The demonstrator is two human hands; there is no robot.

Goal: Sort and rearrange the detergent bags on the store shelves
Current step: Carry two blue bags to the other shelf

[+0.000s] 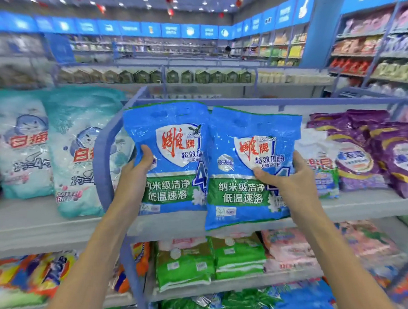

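Two blue detergent bags with red lettering and green bands stand side by side on the top grey shelf (364, 208). My left hand (138, 171) grips the left edge of the left blue bag (172, 155), thumb on its front. My right hand (283, 176) grips the right blue bag (243, 171) at its right side, thumb across the front. The right bag overlaps the left one and its bottom hangs past the shelf's front edge.
Teal and white detergent bags (79, 148) stand left of a blue shelf divider (102, 158). A white bag (320, 161) and purple bags (371, 154) fill the right. Lower shelves hold green (184, 265), pink and orange bags. More aisles lie behind.
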